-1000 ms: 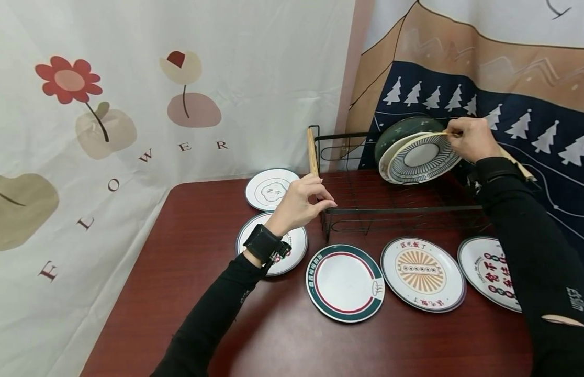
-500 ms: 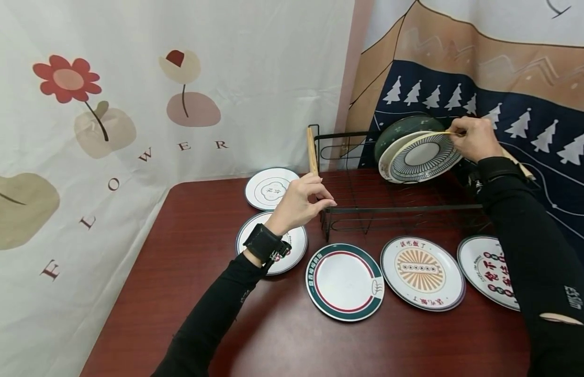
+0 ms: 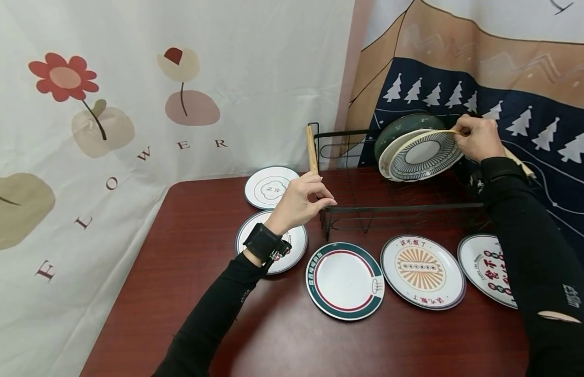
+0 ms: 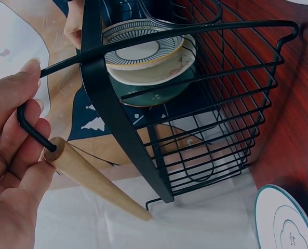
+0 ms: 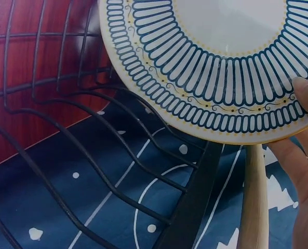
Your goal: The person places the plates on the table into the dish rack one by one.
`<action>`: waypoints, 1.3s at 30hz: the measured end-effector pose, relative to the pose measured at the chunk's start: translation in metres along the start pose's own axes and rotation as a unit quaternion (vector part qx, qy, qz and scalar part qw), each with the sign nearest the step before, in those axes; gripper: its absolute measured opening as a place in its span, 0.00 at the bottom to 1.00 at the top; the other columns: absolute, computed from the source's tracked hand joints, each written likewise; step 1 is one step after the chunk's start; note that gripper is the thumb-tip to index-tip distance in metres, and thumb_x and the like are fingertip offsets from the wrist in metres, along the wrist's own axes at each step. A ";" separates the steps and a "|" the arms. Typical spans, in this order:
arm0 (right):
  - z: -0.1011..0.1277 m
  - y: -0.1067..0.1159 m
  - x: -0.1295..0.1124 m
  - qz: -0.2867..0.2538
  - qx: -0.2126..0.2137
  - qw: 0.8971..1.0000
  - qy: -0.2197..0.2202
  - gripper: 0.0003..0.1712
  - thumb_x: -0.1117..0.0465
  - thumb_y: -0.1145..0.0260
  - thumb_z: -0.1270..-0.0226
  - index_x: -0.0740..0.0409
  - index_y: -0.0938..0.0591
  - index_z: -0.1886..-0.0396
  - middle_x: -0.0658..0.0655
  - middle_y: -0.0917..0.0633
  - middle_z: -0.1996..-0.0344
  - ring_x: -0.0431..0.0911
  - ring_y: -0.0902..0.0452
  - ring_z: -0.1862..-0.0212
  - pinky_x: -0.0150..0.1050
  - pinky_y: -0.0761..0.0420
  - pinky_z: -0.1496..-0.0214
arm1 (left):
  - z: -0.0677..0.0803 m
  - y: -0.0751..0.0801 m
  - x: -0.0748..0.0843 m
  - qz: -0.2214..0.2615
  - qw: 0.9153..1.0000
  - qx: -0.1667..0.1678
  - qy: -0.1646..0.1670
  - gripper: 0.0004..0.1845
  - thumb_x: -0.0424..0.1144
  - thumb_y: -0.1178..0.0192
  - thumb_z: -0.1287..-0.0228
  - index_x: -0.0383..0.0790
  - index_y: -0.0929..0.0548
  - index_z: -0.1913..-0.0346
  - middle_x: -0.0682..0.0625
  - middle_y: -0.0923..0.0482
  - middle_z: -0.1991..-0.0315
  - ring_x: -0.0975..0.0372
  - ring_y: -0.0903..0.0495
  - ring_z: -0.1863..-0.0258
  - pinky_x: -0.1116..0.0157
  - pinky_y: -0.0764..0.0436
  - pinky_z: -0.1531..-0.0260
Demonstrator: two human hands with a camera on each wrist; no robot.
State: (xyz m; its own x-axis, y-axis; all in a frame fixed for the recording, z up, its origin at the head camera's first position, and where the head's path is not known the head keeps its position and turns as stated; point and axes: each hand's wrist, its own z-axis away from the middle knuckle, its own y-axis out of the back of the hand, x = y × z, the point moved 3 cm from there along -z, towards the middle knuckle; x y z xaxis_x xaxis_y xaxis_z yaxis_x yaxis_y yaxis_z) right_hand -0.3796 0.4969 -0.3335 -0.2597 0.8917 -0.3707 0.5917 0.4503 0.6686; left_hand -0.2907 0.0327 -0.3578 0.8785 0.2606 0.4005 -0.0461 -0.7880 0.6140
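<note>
A black wire dish rack [image 3: 405, 208] with wooden handles stands at the back of the table. My left hand [image 3: 299, 203] grips its front left corner; in the left wrist view the thumb and fingers [image 4: 29, 111] close round the black wire beside the wooden handle [image 4: 99, 179]. My right hand [image 3: 480, 139] pinches the rim of a plate with blue radiating lines and a yellow edge [image 3: 421, 155], thumb on its face. That plate leans in the rack, in front of a cream plate [image 3: 385, 166] and a dark green one [image 3: 399, 130], both partly hidden.
Several plates lie flat on the red-brown table [image 3: 188, 251]: a green-rimmed plate [image 3: 345, 283], a sunburst plate [image 3: 421, 272], a red-lettered plate [image 3: 485, 269] partly under the right sleeve, and two at left, including a line-drawn plate [image 3: 268, 187]. Printed curtains [image 3: 254, 78] hang behind.
My right hand has shifted slightly to the right at the patterned plate's rim. The left hand keeps its hold on the rack, and the plates on the table stay put.
</note>
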 end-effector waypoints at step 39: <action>-0.004 -0.001 0.010 0.024 -0.028 0.996 -0.086 0.02 0.73 0.31 0.40 0.68 0.17 0.69 0.61 0.18 0.71 0.26 0.39 0.72 0.24 0.39 0.65 | 0.001 0.001 -0.001 0.004 1.000 0.002 0.005 0.03 0.37 0.25 0.39 0.43 0.09 0.69 0.53 0.20 0.71 0.61 0.27 0.65 0.67 0.28 0.61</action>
State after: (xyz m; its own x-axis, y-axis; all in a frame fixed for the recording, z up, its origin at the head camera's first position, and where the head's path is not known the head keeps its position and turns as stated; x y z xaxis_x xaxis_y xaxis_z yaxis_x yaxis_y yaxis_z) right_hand -0.3861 0.5057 -0.3351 -0.0952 0.8936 -0.4386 0.5563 0.4131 0.7210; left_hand -0.2914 0.0311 -0.3579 0.8733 0.2598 0.4121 -0.0516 -0.7918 0.6086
